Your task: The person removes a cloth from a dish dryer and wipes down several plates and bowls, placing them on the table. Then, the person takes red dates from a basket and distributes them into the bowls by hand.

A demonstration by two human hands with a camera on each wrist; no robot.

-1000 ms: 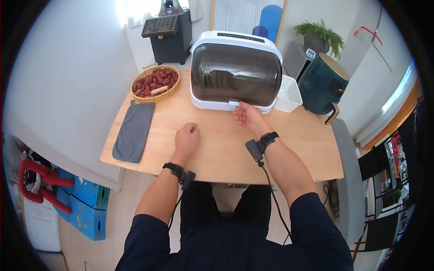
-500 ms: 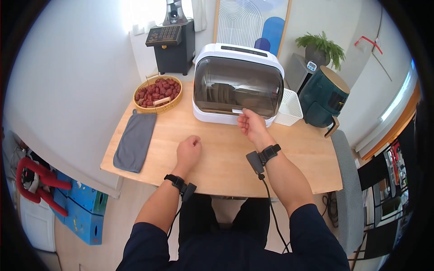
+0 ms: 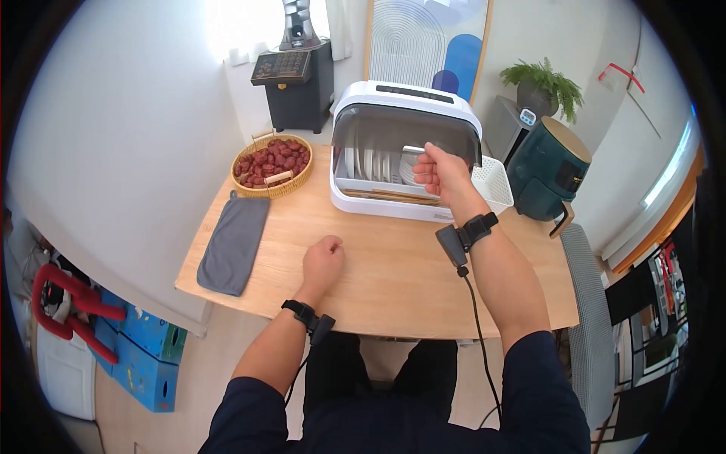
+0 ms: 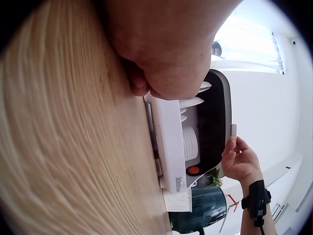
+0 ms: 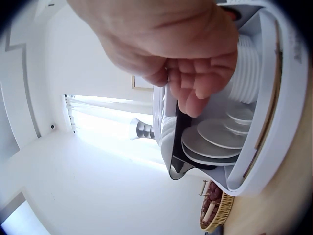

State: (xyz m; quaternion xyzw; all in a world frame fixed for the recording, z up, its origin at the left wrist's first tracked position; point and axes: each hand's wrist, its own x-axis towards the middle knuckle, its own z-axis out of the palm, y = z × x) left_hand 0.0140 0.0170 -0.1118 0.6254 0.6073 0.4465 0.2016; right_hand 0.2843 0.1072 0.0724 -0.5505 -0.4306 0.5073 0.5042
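Note:
A white dish storage box (image 3: 393, 209) stands at the back of the table, its tinted lid (image 3: 408, 121) swung partly up. My right hand (image 3: 448, 172) pinches the small white handle (image 3: 412, 150) at the lid's lower edge, fingers curled. Beneath the lid, white plates (image 5: 215, 137) stand in a rack beside a row of nested white dishes (image 4: 190, 143). Wooden chopsticks (image 3: 393, 197) lie along the front ledge. My left hand (image 3: 323, 261) rests on the tabletop in front of the box, fingers loosely curled round nothing.
On the left, a wicker basket (image 3: 240, 180) of red dates sits behind a folded grey cloth (image 3: 234, 246). A white perforated basket (image 3: 495, 185) and a green air fryer (image 3: 546, 170) stand right of the box. A black cabinet (image 3: 302, 94) is behind.
My right hand has lifted the lid by its handle, from closed to partly raised, uncovering the plates and chopsticks. The left hand has stayed resting on the table.

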